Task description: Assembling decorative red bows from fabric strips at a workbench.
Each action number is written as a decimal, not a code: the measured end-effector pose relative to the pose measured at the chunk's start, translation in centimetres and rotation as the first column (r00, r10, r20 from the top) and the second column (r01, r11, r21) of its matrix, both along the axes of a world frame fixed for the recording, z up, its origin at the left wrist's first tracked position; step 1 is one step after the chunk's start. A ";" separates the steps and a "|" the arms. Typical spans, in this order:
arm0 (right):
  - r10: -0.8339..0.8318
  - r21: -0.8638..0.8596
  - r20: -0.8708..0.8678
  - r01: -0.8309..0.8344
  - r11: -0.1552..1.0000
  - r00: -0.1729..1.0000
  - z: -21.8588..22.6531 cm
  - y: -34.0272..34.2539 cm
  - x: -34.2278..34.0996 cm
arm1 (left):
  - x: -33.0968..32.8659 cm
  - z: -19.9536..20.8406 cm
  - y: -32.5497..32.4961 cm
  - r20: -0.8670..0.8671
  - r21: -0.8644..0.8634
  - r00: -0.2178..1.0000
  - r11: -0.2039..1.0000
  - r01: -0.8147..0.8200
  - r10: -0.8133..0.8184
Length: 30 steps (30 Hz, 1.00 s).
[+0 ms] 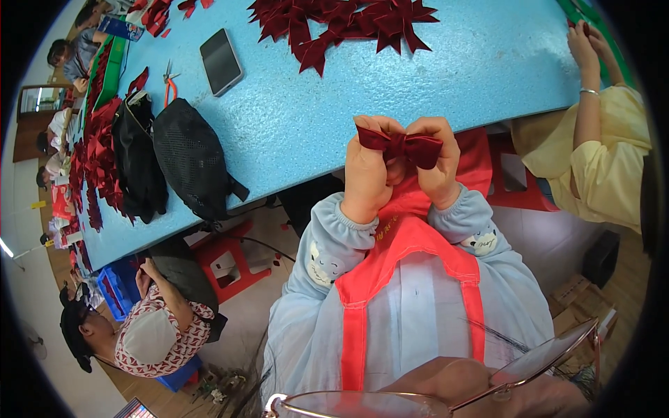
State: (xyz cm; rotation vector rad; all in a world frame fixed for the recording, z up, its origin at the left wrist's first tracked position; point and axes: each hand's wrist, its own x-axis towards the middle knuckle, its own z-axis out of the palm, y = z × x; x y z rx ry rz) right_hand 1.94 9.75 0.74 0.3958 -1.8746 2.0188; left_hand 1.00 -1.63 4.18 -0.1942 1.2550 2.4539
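Note:
Between my two hands, just off the table's near edge, I hold a dark red velvet bow (398, 144). My left hand (369, 171) grips its left loop, thumb on top and fingers curled behind. The right loop is pinched by my right hand (439, 157), its fingers bent round the back. The underside of the bow and most fingertips are hidden. A heap of dark red velvet bows with notched tails (348, 24) lies on the blue table (293, 104), beyond my hands.
On the table's left lie a dark phone (221, 61), orange-handled pliers (169, 87), and two black bags (191, 153). More red ribbon (104, 150) piles up farther left. A co-worker in yellow (599, 146) sits to the right, another person (153, 334) at lower left. Red stools (226, 265) stand below.

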 end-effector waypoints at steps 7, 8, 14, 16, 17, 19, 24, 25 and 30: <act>-0.041 -0.001 0.029 0.041 0.999 0.999 -0.1 0.0 -0.3 | -0.2 -0.2 -0.5 0.068 0.084 0.996 0.995 0.050 -0.056; -0.075 0.040 0.010 0.074 0.996 0.997 0.0 0.0 -0.4 | -0.2 -0.2 -0.5 0.055 0.066 0.997 0.996 0.055 -0.058; -0.046 0.080 0.077 0.039 0.996 0.996 -0.2 0.2 -0.1 | 0.1 -0.6 -0.1 0.073 0.009 0.997 1.000 0.004 -0.005; -0.040 0.037 0.122 0.036 0.999 0.992 -0.6 0.3 0.0 | 0.1 -0.7 -0.2 0.063 0.017 0.996 0.998 0.055 -0.056; -0.038 0.037 0.124 0.033 0.999 0.992 -0.8 0.2 -0.1 | 0.1 -0.7 -0.3 0.065 0.016 0.996 0.998 0.053 -0.054; 0.035 -0.051 0.112 -0.029 0.998 0.993 -1.0 0.3 0.0 | 0.2 -0.7 -0.3 0.073 0.041 0.995 0.997 0.066 -0.069; 0.106 -0.209 0.143 -0.075 0.975 0.984 -1.3 0.2 -0.2 | 0.1 -0.7 -0.4 0.093 0.085 0.992 0.994 0.076 -0.083; 0.106 -0.210 0.144 -0.074 0.975 0.984 -1.2 0.2 -0.3 | 0.0 -0.5 -0.3 0.094 0.084 0.992 0.994 0.075 -0.083; 0.006 -0.076 0.184 0.008 0.997 0.983 -0.5 0.3 -0.5 | -0.2 -0.6 -0.1 0.116 -0.026 0.993 1.000 -0.011 0.014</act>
